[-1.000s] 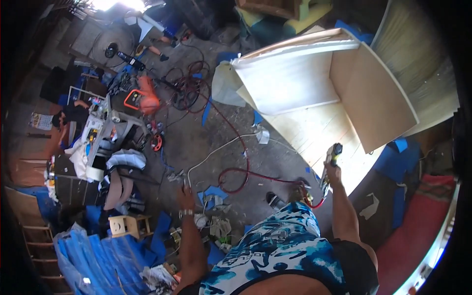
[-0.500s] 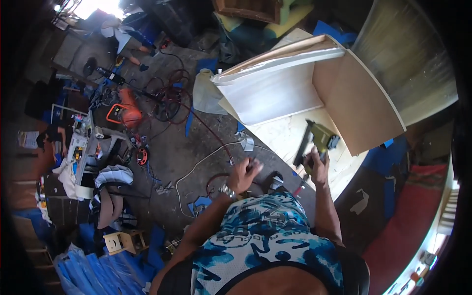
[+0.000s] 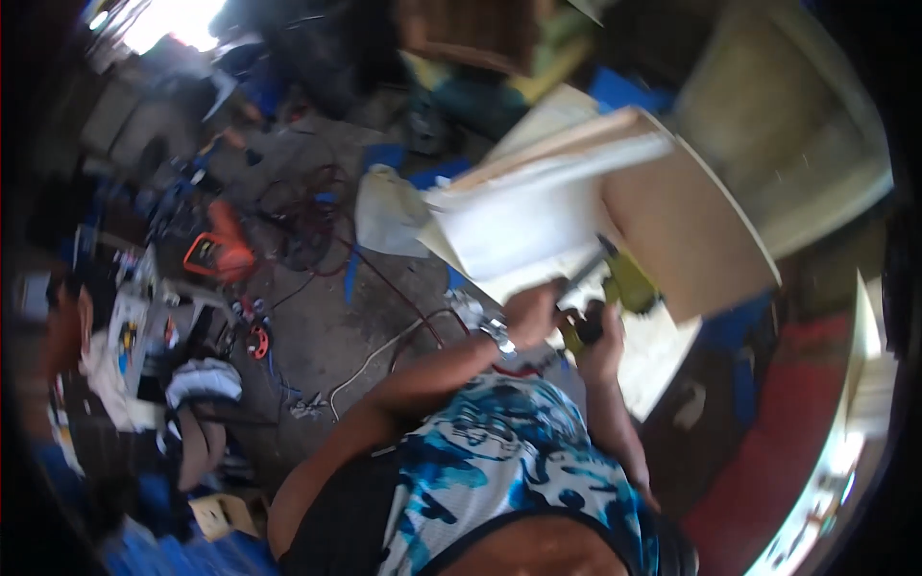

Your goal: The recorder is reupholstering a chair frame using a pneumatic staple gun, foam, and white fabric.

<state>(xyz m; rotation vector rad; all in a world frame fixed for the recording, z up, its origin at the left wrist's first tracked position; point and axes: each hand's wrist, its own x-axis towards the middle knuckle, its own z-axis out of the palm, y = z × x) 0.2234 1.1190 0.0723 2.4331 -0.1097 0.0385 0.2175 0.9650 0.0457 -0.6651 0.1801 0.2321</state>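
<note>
One nail gun (image 3: pixel 615 288), yellow-green with a dark nose, sat at the middle of the work, held up against the lower edge of a pale wooden cabinet (image 3: pixel 576 211) that lay tipped on the floor. The right hand (image 3: pixel 600 341) was wrapped around the gun's grip, fingers closed on it. The left hand (image 3: pixel 533 312), a watch at its wrist, was up at the front of the tool beside the white panel; blur hid whether its fingers gripped the nose or only steadied it, so I could not tell how it was set. As a judgement, the cabinet looked largely assembled already, with side, back and top panels joined, and the gun's nose was at one seam, so some fastening seemed to be left; no nails or finished joints could be made out. Counted: one nail gun, one cabinet, two hands at work. A red hose (image 3: pixel 384 288) ran across the grey concrete floor (image 3: pixel 317 355) toward the person. Farther left stood one orange tool case (image 3: pixel 219 252) among scattered tools and cords too smeared to count. A second person (image 3: pixel 72 326) showed at the left edge, well apart from the cabinet.
</note>
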